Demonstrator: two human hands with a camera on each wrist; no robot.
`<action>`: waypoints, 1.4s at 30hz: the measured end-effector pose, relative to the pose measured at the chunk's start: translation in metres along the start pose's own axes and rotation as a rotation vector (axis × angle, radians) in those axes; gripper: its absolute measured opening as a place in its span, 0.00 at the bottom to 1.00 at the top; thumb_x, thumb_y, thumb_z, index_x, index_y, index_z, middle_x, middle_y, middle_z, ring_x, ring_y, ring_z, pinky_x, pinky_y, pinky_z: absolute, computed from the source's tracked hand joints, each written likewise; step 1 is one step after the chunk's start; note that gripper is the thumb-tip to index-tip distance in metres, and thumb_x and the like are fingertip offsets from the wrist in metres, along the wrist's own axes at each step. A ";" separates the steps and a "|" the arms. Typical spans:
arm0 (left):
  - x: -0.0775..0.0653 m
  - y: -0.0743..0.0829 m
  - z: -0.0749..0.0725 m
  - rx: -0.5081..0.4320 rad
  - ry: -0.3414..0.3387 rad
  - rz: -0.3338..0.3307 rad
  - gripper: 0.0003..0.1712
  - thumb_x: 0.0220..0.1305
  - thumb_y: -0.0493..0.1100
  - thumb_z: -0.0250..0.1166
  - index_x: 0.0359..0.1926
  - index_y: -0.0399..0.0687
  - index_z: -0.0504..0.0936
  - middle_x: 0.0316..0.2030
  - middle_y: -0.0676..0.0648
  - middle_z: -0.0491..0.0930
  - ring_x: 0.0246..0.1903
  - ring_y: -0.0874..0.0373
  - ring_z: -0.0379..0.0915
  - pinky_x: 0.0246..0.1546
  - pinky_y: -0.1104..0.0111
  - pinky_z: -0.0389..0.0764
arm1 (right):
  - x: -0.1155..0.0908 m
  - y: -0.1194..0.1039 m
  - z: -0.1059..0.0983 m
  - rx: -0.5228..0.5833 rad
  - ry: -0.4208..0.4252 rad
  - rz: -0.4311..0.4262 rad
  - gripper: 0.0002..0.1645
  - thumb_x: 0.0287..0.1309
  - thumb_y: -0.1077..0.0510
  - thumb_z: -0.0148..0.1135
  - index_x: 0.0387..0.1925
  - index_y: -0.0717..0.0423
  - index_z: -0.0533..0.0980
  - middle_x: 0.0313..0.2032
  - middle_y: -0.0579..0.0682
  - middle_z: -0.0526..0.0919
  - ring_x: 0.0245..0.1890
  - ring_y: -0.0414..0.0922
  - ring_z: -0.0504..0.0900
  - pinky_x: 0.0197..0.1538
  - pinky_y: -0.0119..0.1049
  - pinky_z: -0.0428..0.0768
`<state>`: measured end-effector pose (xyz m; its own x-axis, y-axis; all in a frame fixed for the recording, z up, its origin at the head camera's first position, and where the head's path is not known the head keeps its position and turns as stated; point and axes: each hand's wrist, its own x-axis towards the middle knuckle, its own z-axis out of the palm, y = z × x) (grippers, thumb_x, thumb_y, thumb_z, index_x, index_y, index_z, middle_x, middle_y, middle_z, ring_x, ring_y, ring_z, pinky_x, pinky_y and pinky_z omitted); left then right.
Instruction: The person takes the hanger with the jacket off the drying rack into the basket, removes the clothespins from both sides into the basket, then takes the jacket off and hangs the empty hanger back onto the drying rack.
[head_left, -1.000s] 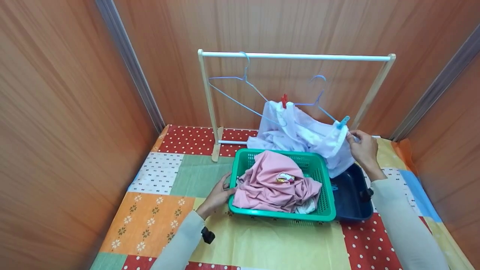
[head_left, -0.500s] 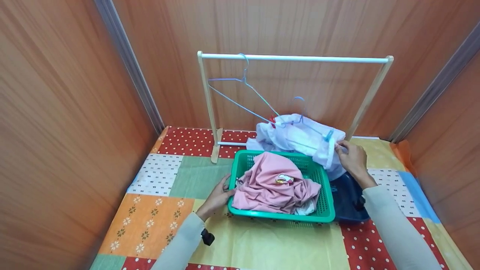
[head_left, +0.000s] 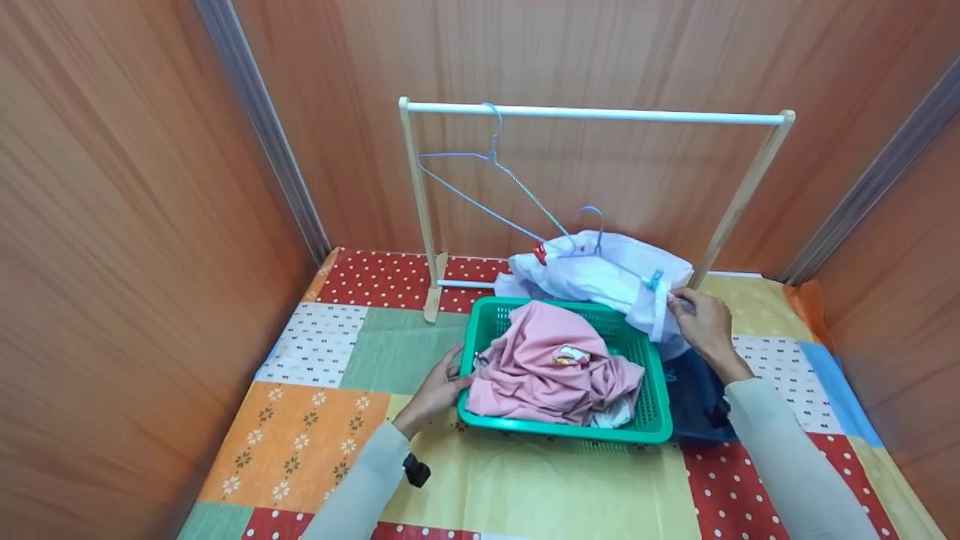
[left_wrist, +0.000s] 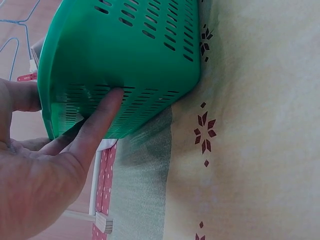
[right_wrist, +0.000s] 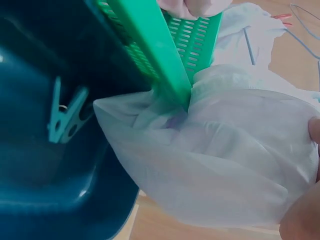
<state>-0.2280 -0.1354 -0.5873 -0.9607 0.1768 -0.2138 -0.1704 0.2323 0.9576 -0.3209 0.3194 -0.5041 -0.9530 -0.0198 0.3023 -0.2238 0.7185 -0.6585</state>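
Note:
My right hand (head_left: 705, 326) pinches the edge of a white, slightly see-through garment (head_left: 600, 277) behind the green basket. A blue clothespin (head_left: 655, 279) sits on the garment just beside my fingertips. Toward its other end is a red clothespin (head_left: 539, 253). The garment lies slumped with a wire hanger (head_left: 598, 232) on it, the hook below the rack's rail. In the right wrist view, part of the cloth (right_wrist: 220, 150) hangs against the basket and over a dark blue tub. My left hand (head_left: 433, 394) grips the left rim of the green basket (left_wrist: 145, 55), several fingers along its outer wall.
Pink clothing (head_left: 547, 360) fills the basket. A second hanger (head_left: 493, 154) hangs from the white rail (head_left: 600, 112) of a wooden rack. The dark blue tub (right_wrist: 45, 175), right of the basket, holds a blue clothespin (right_wrist: 67, 112). Wood panels (head_left: 112, 225) enclose the patchwork-covered surface.
The white garment and its hanger have come down and shifted left, with my right hand moving left and slightly downward. My left hand stays on the basket.

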 end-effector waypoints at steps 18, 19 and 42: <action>0.000 0.001 0.000 -0.008 0.000 -0.039 0.39 0.74 0.44 0.54 0.78 0.57 0.46 0.70 0.35 0.65 0.68 0.40 0.65 0.65 0.46 0.68 | -0.004 -0.014 0.010 -0.040 0.128 -0.171 0.15 0.68 0.55 0.59 0.47 0.61 0.83 0.37 0.61 0.87 0.38 0.59 0.84 0.39 0.46 0.81; 0.000 0.000 0.000 -0.015 -0.001 -0.031 0.39 0.74 0.43 0.54 0.78 0.56 0.46 0.70 0.35 0.65 0.67 0.40 0.66 0.65 0.46 0.68 | -0.004 -0.016 0.010 -0.044 0.144 -0.196 0.14 0.67 0.55 0.60 0.46 0.61 0.83 0.36 0.61 0.87 0.37 0.59 0.84 0.38 0.48 0.81; -0.001 -0.001 0.001 -0.043 0.001 0.020 0.39 0.74 0.40 0.53 0.78 0.53 0.45 0.68 0.32 0.67 0.66 0.40 0.68 0.64 0.48 0.70 | -0.010 -0.060 0.013 -0.006 0.279 -0.434 0.08 0.59 0.61 0.67 0.38 0.61 0.85 0.34 0.58 0.88 0.36 0.55 0.86 0.37 0.47 0.83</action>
<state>-0.2264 -0.1345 -0.5883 -0.9641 0.1803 -0.1947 -0.1606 0.1875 0.9690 -0.3003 0.2678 -0.4764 -0.6816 -0.1319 0.7197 -0.5849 0.6892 -0.4277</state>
